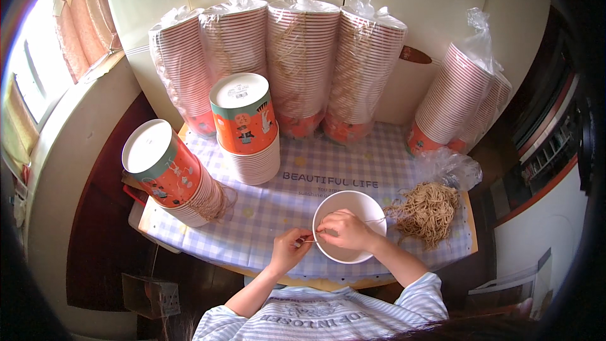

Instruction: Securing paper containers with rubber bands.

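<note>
A white paper bowl [353, 205] stands open side up at the near edge of the table. My right hand [344, 229] rests over its rim with fingers pinched on a thin tan string. My left hand [289, 247] is just outside the bowl on the left, pinching the other end of that string [308, 240]. A loose heap of tan strings [427, 210] lies right of the bowl.
Two upside-down stacks of orange and teal printed bowls [246, 127] [169, 173] stand on the checked tablecloth [284, 199]. Several tall bagged stacks of bowls [302, 63] lean against the back wall, another [457, 98] at the right. A crumpled clear bag [449, 167] lies nearby.
</note>
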A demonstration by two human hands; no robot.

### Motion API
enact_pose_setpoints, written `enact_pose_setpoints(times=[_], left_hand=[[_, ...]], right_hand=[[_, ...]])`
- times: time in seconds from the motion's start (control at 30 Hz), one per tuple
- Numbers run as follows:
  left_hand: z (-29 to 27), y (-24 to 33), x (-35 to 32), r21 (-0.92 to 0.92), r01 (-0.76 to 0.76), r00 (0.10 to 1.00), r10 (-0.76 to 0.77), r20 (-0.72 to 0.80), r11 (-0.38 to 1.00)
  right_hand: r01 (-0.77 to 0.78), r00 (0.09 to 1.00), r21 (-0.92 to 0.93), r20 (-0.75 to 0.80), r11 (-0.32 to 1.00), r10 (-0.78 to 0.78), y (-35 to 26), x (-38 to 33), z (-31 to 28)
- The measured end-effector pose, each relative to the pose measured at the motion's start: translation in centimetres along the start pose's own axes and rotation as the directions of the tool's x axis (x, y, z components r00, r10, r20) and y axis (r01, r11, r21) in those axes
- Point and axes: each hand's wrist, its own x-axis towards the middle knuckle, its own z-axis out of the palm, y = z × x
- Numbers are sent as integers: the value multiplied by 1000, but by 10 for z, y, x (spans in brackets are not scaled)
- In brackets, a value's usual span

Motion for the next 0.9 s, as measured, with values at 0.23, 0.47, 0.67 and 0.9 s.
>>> enact_pose_setpoints(times=[0.23, 0.47, 0.67, 0.9], left_hand=[[-2, 7, 2, 95, -32, 999, 32, 0, 995], [-3, 12, 3, 135, -36, 999, 34, 15, 990], [-4, 12, 3, 119, -23, 1000, 22, 13, 993], [-2, 6, 2, 63, 23, 1000, -24, 6, 998]], right_hand=[[20, 999, -62, -29, 998, -21, -1, 2, 5], [16, 1000, -73, -18, 997, -18, -3, 4, 3], [-64, 997, 65, -45, 996, 67, -6, 4, -3], [-55, 998, 152, -35, 987, 61, -2, 3, -3]])
